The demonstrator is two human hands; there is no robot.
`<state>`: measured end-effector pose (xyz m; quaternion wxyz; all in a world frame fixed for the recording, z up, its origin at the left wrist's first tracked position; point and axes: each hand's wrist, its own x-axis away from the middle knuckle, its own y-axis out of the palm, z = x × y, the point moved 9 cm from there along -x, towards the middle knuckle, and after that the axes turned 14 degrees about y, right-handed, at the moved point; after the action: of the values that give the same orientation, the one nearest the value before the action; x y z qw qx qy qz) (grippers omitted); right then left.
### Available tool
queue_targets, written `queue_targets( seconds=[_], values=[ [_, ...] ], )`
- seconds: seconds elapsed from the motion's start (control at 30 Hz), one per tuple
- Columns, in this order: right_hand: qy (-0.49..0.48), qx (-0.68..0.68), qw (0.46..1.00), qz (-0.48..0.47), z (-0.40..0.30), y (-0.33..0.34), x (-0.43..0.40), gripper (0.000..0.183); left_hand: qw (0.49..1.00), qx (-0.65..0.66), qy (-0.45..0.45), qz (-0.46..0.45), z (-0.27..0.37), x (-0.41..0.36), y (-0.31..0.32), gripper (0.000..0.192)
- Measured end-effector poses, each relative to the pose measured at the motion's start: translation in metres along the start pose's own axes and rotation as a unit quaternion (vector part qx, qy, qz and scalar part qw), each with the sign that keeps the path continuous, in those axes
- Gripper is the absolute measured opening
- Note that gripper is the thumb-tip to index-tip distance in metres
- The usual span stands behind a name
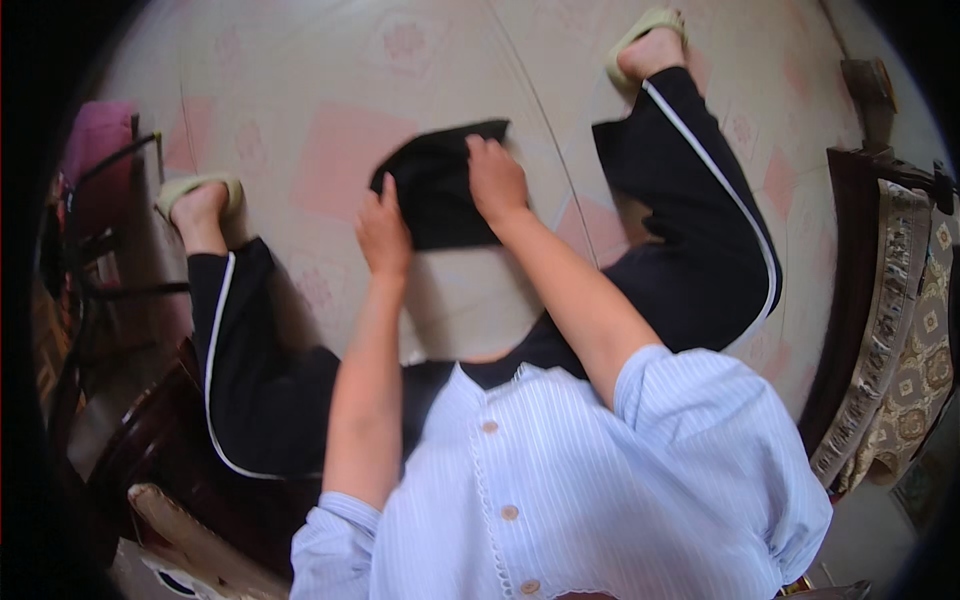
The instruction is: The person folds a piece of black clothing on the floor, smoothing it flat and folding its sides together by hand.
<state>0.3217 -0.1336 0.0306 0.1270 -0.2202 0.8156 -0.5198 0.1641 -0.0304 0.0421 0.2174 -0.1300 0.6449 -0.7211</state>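
Between my legs, a folded black cloth is held out in front of me over the patterned floor. My left hand grips its left edge, with a finger or thumb pointing up along the fabric. On the upper right part of the cloth lies my right hand, its fingers curled at the top edge. The fingertips under the cloth are hidden. Whether the cloth touches the floor, I cannot tell.
My feet in pale green slippers stand wide apart on the tiled floor. At the left are a dark metal frame and a pink cloth. A wooden seat with patterned covers stands at the right.
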Motion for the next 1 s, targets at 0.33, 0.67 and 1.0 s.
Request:
queue_targets(
  seconds=[0.33,0.67,1.0],
  values=[
    [-0.042,0.082,0.98,-0.175,-0.018,0.009,0.051,0.019,0.997,0.051,-0.031,-0.05,-0.022,0.052,0.006,0.047],
    [-0.164,0.143,0.968,-0.121,-0.038,-0.1,0.059,0.017,0.954,0.29,0.072,-0.021,0.029,0.078,-0.06,0.044],
    [-0.212,0.208,0.953,-0.062,-0.055,-0.218,0.074,0.012,0.762,0.536,0.237,-0.276,0.183,0.16,-0.153,0.026]
  ],
)
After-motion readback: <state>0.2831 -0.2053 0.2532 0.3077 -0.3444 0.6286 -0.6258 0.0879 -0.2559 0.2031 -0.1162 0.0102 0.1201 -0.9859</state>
